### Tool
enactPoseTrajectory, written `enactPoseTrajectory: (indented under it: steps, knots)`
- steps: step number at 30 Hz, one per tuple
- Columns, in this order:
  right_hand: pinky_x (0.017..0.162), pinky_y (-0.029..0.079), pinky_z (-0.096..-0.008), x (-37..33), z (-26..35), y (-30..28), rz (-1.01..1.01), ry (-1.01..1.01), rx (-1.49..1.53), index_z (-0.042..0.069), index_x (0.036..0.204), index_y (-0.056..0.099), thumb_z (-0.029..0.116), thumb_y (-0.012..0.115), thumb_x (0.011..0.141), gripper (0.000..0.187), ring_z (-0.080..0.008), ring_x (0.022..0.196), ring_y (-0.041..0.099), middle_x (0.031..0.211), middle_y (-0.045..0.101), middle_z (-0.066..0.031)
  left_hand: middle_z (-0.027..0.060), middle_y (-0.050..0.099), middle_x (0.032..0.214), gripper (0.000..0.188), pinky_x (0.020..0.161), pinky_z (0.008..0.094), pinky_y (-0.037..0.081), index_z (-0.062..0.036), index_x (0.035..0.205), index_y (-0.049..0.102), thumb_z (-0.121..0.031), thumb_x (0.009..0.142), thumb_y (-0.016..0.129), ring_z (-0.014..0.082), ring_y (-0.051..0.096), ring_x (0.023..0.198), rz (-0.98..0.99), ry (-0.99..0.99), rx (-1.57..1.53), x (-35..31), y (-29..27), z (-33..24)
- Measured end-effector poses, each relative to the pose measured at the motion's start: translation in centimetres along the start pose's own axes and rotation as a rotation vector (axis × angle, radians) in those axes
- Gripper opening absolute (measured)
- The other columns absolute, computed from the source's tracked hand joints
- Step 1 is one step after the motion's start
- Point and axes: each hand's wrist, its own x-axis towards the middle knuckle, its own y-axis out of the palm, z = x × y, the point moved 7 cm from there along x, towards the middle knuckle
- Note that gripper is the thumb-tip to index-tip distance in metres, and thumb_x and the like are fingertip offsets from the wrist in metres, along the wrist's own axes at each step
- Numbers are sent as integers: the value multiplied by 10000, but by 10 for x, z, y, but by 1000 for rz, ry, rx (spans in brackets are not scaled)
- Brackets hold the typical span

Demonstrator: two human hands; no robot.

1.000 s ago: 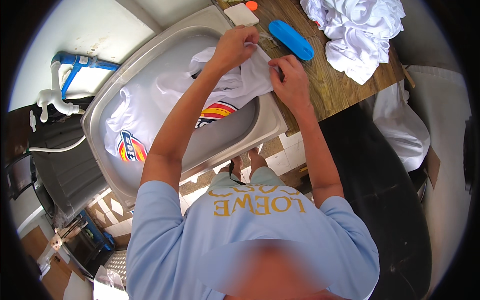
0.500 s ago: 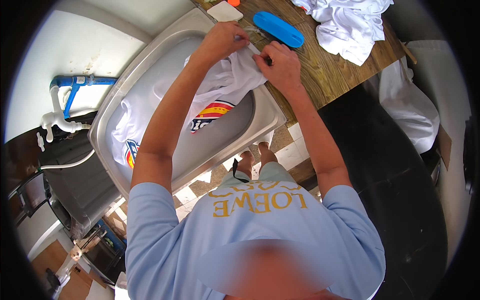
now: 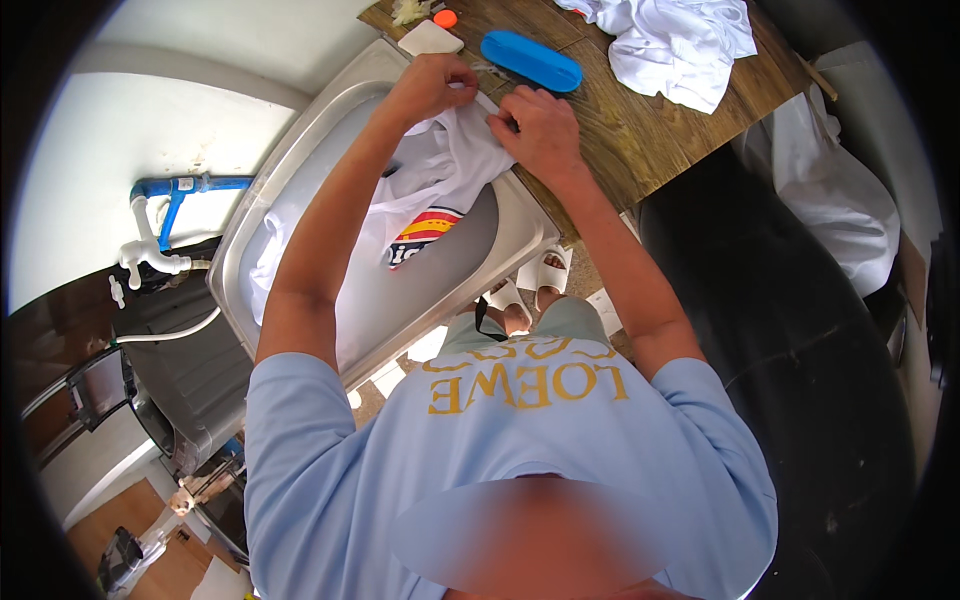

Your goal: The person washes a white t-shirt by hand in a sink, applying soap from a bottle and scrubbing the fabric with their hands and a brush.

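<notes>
A wet white shirt [image 3: 462, 140] with a red, yellow and dark blue print is stretched across the far right rim of the metal sink [image 3: 235, 262]. My left hand [image 3: 432, 88] pinches the cloth by that rim, its fingertips bent together. Just to the right, my right hand [image 3: 540, 128] has its fingers curled over the shirt's edge at the corner beside the wooden counter. The rest of the shirt hangs down into the basin, where more white cloth [image 3: 268, 262] lies partly hidden behind my left forearm.
On the wooden counter [image 3: 650, 130] lie a blue oval brush [image 3: 532, 61], a whitish block [image 3: 430, 38], an orange cap [image 3: 445, 18] and a heap of white clothes [image 3: 685, 50]. A white tap [image 3: 145, 252] on blue pipe juts out left of the sink. White cloth [image 3: 830, 190] hangs at right.
My view has shifted slightly, so the sink and counter sit differently in the picture. Both hands stay on the shirt at the rim, with only small finger movement.
</notes>
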Motion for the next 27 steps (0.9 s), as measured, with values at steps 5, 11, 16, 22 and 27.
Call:
enactPoseTrajectory:
  steps: [5,11,16,22,27]
  knots:
    - [671,430,-375,0,-3,0,29,17,-13,134,693,604,223,703,710,134,-213,753,585,741,576,8,38,656,789,89,690,264,498,-1,821,672,-54,753,691,118,617,750,83,-72,-9,3,3,-1]
    - [659,444,-372,-1,-2,1,21,23,-19,117,663,568,233,714,727,197,-225,726,591,700,571,7,24,650,718,91,638,255,481,-14,802,668,-50,730,711,90,581,671,129,-8,-58,10,6,9]
    - [687,467,-379,-2,-6,0,61,59,-34,115,680,560,250,711,747,213,-238,751,602,724,587,3,8,641,707,72,621,250,471,-18,775,661,-49,730,708,82,569,655,179,42,-45,17,13,9]
    - [753,466,-379,-1,-7,5,143,135,-58,131,710,586,270,693,751,179,-232,824,615,791,619,-2,57,686,736,187,651,273,497,-34,802,701,-165,682,758,124,620,665,207,57,-105,26,13,25]
    - [762,466,-379,-1,-7,5,145,142,-74,132,715,586,279,682,760,181,-227,844,615,806,625,0,39,679,749,164,670,262,491,-29,808,692,-138,701,752,111,613,693,237,-13,-48,26,17,22]
